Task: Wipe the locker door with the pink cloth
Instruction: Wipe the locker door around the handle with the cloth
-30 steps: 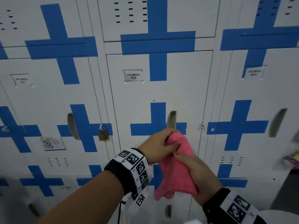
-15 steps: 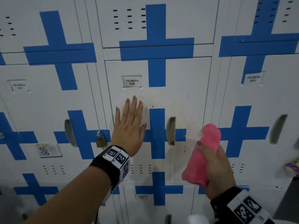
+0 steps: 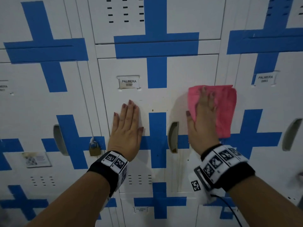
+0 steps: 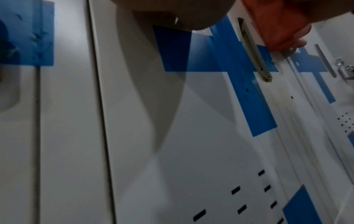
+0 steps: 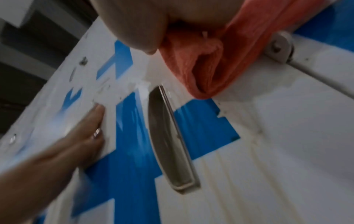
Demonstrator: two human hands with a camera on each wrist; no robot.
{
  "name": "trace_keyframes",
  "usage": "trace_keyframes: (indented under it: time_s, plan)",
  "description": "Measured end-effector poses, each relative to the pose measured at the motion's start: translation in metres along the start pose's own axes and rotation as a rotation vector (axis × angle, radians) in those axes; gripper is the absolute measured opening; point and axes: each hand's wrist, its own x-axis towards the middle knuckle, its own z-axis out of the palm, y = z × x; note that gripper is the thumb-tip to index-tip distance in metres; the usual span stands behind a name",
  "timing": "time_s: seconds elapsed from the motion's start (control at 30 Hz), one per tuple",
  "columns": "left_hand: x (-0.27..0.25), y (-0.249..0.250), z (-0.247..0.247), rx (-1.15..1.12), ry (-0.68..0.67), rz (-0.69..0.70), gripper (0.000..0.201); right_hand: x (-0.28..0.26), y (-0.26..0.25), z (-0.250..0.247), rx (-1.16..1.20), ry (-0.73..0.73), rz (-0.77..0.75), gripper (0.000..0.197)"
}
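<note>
Two hands were up against the white locker door, mine, both with marker bands at the wrists. My left hand lay flat on the door with its fingers straight and close together, palm down just left of the blue cross painted across the middle. It held nothing. My right hand pressed the pink cloth against the upper right part of the same door; my fingers lay fairly straight on top of the cloth, while the thumb stood out at its left edge on bare metal. Seen from the head view, the cloth was folded into a rough rectangle, its right side reaching over the door's edge toward the neighbouring locker, its lower end hanging down to the arm of the next blue cross.

From the right wrist view, the cloth bunched in folds under my palm, just above the recessed handle, and my left hand showed farther along the door, flat on it. The handle sat between my two hands, touched by neither.

Above my left hand was a name label reading PALMERA. A brass padlock hung on the locker to the left, near my left wrist. Yellowish stains marked the door below the handle.
</note>
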Motion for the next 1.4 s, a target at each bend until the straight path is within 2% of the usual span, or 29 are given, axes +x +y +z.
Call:
trace_keyframes:
  time_s: [0.07, 0.27, 0.4, 0.5, 0.73, 0.87, 0.93, 1.1, 1.23, 1.3, 1.4]
  plan:
    - [0.0, 0.0, 0.001, -0.019, 0.01, 0.001, 0.063, 0.004, 0.009, 0.011, -0.177, -0.031, -0.045, 0.071]
    - [0.001, -0.002, 0.003, -0.026, 0.025, 0.01, 0.063, 0.01, 0.011, 0.017, -0.274, -0.048, -0.063, 0.067]
    - [0.0, -0.002, 0.005, -0.03, 0.041, 0.01, 0.065, 0.009, 0.02, 0.015, -0.376, -0.09, -0.15, 0.064]
    - [0.0, -0.001, 0.005, -0.034, 0.048, 0.012, 0.065, 0.005, 0.026, 0.013, -0.393, -0.118, -0.207, 0.063]
    - [0.001, -0.001, 0.004, -0.035, 0.05, 0.016, 0.064, -0.009, 0.034, 0.016, -0.426, -0.209, -0.228, 0.064]
    - [0.001, -0.001, 0.003, -0.029, 0.042, 0.012, 0.065, -0.022, 0.039, 0.019, -0.427, -0.258, -0.248, 0.077]
    - [0.001, -0.001, 0.003, -0.031, 0.035, 0.007, 0.064, -0.027, 0.038, 0.021, -0.402, -0.269, -0.235, 0.082]
    - [0.001, -0.001, 0.002, -0.036, 0.029, 0.008, 0.063, -0.037, 0.039, 0.025, -0.305, -0.268, -0.206, 0.074]
    - [0.0, -0.001, 0.002, -0.033, 0.032, 0.008, 0.063, -0.041, 0.045, 0.028, -0.242, -0.203, -0.241, 0.074]
    - [0.0, -0.001, 0.002, -0.031, 0.029, 0.007, 0.063, -0.043, 0.042, 0.028, -0.093, -0.134, -0.228, 0.073]
    - [0.0, -0.002, 0.002, -0.036, 0.026, 0.004, 0.064, -0.043, 0.034, 0.03, 0.267, -0.05, -0.013, 0.062]
